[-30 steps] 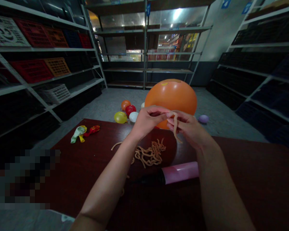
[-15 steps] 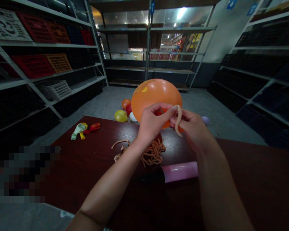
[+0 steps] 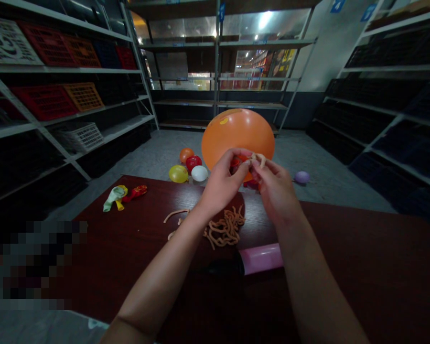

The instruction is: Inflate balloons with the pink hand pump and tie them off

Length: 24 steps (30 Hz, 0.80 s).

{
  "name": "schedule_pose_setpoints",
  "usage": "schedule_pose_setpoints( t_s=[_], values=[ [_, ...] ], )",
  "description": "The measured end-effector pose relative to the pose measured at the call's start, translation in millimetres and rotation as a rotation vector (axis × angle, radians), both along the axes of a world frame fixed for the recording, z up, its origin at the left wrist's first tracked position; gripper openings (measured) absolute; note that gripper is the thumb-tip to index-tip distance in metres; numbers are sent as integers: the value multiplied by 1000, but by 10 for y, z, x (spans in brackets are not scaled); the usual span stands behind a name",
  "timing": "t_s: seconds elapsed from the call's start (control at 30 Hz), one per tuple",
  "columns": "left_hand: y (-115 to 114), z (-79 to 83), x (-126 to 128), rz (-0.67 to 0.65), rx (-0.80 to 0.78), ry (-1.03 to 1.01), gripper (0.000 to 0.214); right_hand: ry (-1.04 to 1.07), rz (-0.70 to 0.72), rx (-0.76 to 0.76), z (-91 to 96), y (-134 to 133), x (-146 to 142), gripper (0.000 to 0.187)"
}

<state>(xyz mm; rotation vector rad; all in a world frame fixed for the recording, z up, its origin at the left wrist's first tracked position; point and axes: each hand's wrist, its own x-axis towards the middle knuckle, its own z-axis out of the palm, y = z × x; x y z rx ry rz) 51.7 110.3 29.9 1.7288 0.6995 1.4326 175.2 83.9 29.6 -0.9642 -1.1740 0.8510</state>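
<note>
Head view: my left hand [image 3: 224,184] and right hand [image 3: 274,188] meet just above the far edge of the dark table [image 3: 361,267], at the neck of the inflated orange balloon [image 3: 236,134]. The balloon sits at 12 o'clock from both hands, its neck pointing down toward me. Step in hand, as I judge it: tying off the neck with a rubber band [image 3: 257,158]. Left hand is nearly closed, thumb and fingers pinching the neck. Right hand is also mostly closed, fingertips pinching the tan band, which loops up against the neck. How many turns are on, I cannot tell; the fingers hide it. Next move likely calls for a tight pinch on the neck so no air leaks while the band is stretched and wrapped round.

Pile of spare rubber bands [image 3: 224,229] lies on the table at 6 o'clock from my hands. Pink hand pump [image 3: 260,259] lies nearer me, at 6 o'clock of the pile. Flat uninflated balloons [image 3: 123,195] lie at 9 o'clock near the table's left edge. Small inflated balloons [image 3: 189,168] sit on the floor at 10 o'clock, one purple balloon [image 3: 301,177] at 3 o'clock. Shelving with crates [image 3: 57,95] stands far left.
</note>
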Motion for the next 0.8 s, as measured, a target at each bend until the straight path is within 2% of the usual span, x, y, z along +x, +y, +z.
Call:
schedule_pose_setpoints(
  t_s=[0.2, 0.4, 0.5, 0.6, 0.7, 0.8],
  values=[
    [-50, 32, -23, 64, 231, 206, 23, 23, -39, 113, -50, 36, 3, 11],
    [-84, 69, -37, 188, 398, 387, 16, -234, -150, 199, -39, 14, 29, 12],
    [-105, 77, -30, 266, 401, 471, 14, -420, -282, 251, -36, 0, 36, 12],
    [-100, 74, -25, 289, 371, 460, 12, -609, -405, 351, -43, -4, 38, 9],
    [-69, 64, -37, 270, 310, 383, 12, -753, -449, 456, -44, -14, 24, 12],
    [-37, 61, -71, 255, 241, 339, 14, -854, -439, 493, -36, -35, 0, 13]
  ],
)
